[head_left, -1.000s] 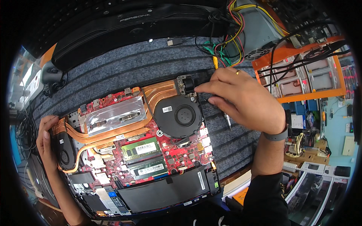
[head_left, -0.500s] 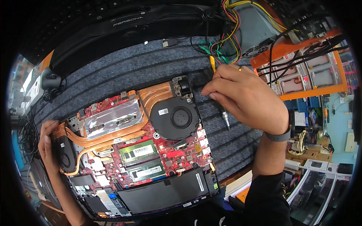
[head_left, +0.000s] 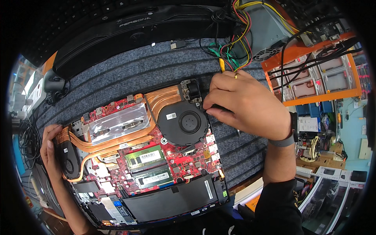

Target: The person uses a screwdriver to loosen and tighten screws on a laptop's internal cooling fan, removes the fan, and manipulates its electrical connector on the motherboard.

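Note:
An opened laptop [head_left: 188,164] lies with its inside facing up: a red circuit board, copper heat pipes [head_left: 113,147], green memory sticks [head_left: 145,156] and a flat black battery [head_left: 168,203]. My left hand [head_left: 50,150] rests along its left edge beside the smaller black fan [head_left: 69,160], fingers curled over the frame. At the upper right corner, my right hand [head_left: 250,105] has thumb and forefinger pinched together by the edge of the larger black fan [head_left: 182,123]. Whatever is between those fingertips is hidden. A screwdriver shaft [head_left: 239,133] shows partly beneath the right hand.
A ribbed grey mat [head_left: 246,160] lies under the laptop. Behind it stand a black keyboard [head_left: 90,17] and a grey power supply [head_left: 266,31] with coloured wires. An orange-framed parts organiser [head_left: 313,96] is at the right, and a black mouse [head_left: 54,83] at the left.
My right hand has moved slightly left and down, bringing its fingertips to the larger fan's edge and covering most of the screwdriver. My left hand stays on the laptop's left edge.

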A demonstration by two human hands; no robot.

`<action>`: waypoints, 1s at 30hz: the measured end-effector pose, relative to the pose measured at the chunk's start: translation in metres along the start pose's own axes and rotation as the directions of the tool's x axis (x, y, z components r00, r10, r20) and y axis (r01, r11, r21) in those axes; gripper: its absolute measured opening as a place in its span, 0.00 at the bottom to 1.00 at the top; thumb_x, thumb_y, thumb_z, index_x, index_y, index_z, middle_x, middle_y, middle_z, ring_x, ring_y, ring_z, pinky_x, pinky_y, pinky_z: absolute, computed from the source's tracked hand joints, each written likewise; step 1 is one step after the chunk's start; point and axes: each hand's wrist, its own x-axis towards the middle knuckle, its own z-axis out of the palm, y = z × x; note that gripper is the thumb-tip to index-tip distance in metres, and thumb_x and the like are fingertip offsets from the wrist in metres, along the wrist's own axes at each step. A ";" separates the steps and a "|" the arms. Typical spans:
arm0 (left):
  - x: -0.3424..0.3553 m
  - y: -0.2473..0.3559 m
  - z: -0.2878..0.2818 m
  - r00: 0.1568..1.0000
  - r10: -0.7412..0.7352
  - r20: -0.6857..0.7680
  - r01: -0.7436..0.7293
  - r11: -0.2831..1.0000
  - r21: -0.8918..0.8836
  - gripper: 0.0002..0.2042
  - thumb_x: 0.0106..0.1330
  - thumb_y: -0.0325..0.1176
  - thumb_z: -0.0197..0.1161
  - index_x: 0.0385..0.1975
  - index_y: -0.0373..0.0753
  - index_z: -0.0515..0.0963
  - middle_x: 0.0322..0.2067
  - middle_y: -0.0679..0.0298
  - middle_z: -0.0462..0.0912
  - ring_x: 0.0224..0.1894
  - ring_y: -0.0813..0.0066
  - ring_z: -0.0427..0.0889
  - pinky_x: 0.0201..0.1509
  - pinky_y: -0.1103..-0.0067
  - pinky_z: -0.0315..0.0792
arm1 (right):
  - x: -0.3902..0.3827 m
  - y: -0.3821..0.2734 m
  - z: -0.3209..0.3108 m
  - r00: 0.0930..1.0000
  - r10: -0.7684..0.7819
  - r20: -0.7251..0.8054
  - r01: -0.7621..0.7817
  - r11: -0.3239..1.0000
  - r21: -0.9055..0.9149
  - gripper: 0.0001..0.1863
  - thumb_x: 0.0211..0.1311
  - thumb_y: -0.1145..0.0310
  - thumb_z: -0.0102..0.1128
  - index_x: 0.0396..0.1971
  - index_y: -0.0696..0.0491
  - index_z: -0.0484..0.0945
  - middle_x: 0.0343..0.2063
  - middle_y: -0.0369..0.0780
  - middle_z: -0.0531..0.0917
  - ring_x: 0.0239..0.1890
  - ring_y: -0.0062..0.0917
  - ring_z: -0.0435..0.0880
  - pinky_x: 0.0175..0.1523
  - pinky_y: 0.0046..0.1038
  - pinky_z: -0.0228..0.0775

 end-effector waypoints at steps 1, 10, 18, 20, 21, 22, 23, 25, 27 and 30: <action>-0.001 0.000 0.000 1.000 -0.002 -0.002 0.002 1.000 -0.002 0.29 0.81 0.50 0.49 0.52 0.23 0.81 0.55 0.51 0.77 0.61 0.62 0.75 0.72 0.69 0.61 | 0.000 0.000 0.000 1.000 0.007 0.000 -0.007 1.000 -0.011 0.04 0.63 0.68 0.69 0.35 0.51 0.83 0.35 0.37 0.80 0.41 0.35 0.82 0.48 0.37 0.72; -0.001 0.002 0.002 1.000 -0.021 -0.013 0.020 0.999 -0.038 0.29 0.80 0.50 0.50 0.52 0.23 0.82 0.54 0.52 0.78 0.61 0.62 0.75 0.72 0.69 0.61 | 0.001 -0.002 -0.002 1.000 0.014 0.006 -0.014 0.999 -0.040 0.05 0.62 0.67 0.69 0.34 0.51 0.83 0.35 0.37 0.79 0.43 0.33 0.81 0.48 0.36 0.73; -0.001 0.002 0.000 1.000 -0.022 -0.010 0.022 1.000 -0.002 0.29 0.80 0.50 0.49 0.52 0.23 0.82 0.55 0.51 0.78 0.61 0.61 0.75 0.73 0.68 0.60 | 0.004 -0.004 0.002 1.000 -0.001 -0.005 0.001 1.000 -0.024 0.06 0.62 0.67 0.70 0.34 0.52 0.82 0.35 0.36 0.79 0.43 0.33 0.82 0.49 0.36 0.73; -0.001 0.002 0.000 1.000 -0.019 -0.010 0.019 1.000 0.001 0.29 0.80 0.50 0.49 0.52 0.23 0.82 0.55 0.51 0.78 0.61 0.61 0.75 0.73 0.68 0.60 | 0.005 -0.003 0.002 1.000 -0.009 0.010 0.009 1.000 -0.007 0.06 0.61 0.67 0.70 0.34 0.51 0.82 0.34 0.36 0.79 0.43 0.33 0.82 0.48 0.36 0.74; -0.001 0.003 0.001 1.000 -0.018 -0.010 0.018 1.000 0.002 0.29 0.80 0.50 0.50 0.52 0.23 0.82 0.55 0.51 0.78 0.61 0.61 0.75 0.73 0.68 0.60 | 0.006 -0.002 0.002 1.000 -0.013 0.017 0.013 1.000 0.002 0.06 0.61 0.67 0.70 0.34 0.51 0.82 0.34 0.36 0.79 0.43 0.33 0.82 0.48 0.36 0.74; -0.001 0.004 0.001 1.000 -0.019 -0.011 0.019 1.000 -0.001 0.29 0.80 0.50 0.49 0.52 0.24 0.82 0.54 0.51 0.78 0.61 0.61 0.75 0.73 0.68 0.60 | 0.006 -0.002 0.002 1.000 -0.006 0.026 0.006 1.000 0.010 0.06 0.61 0.67 0.70 0.34 0.51 0.82 0.35 0.36 0.79 0.44 0.33 0.82 0.49 0.36 0.74; 0.000 0.005 0.002 1.000 -0.021 -0.012 0.021 1.000 -0.003 0.29 0.80 0.50 0.49 0.52 0.24 0.82 0.54 0.52 0.78 0.61 0.61 0.75 0.73 0.68 0.60 | 0.006 -0.001 0.002 0.999 0.001 0.035 -0.001 1.000 0.018 0.06 0.61 0.68 0.70 0.34 0.51 0.82 0.35 0.36 0.79 0.44 0.33 0.81 0.49 0.36 0.73; 0.000 0.007 0.003 1.000 -0.023 -0.014 0.023 1.000 -0.003 0.29 0.80 0.50 0.50 0.52 0.24 0.82 0.54 0.52 0.78 0.61 0.61 0.75 0.73 0.68 0.60 | 0.006 0.000 0.002 0.999 0.000 0.045 -0.001 1.000 0.016 0.06 0.61 0.68 0.70 0.35 0.51 0.82 0.35 0.36 0.79 0.45 0.32 0.81 0.50 0.36 0.73; 0.000 0.008 0.004 1.000 -0.024 -0.016 0.024 1.000 0.001 0.29 0.79 0.49 0.50 0.52 0.24 0.82 0.54 0.52 0.78 0.61 0.62 0.75 0.72 0.69 0.60 | 0.005 0.001 0.002 0.999 -0.015 0.045 0.015 1.000 -0.004 0.06 0.61 0.68 0.69 0.35 0.51 0.82 0.36 0.35 0.79 0.45 0.32 0.81 0.51 0.36 0.72; 0.000 0.009 0.004 0.999 -0.024 -0.022 0.024 1.000 -0.011 0.28 0.79 0.49 0.51 0.51 0.24 0.83 0.54 0.52 0.78 0.61 0.62 0.75 0.72 0.69 0.60 | 0.006 0.000 0.000 0.998 -0.004 0.062 0.007 0.999 -0.052 0.06 0.62 0.68 0.69 0.36 0.50 0.82 0.37 0.35 0.79 0.47 0.32 0.80 0.52 0.36 0.72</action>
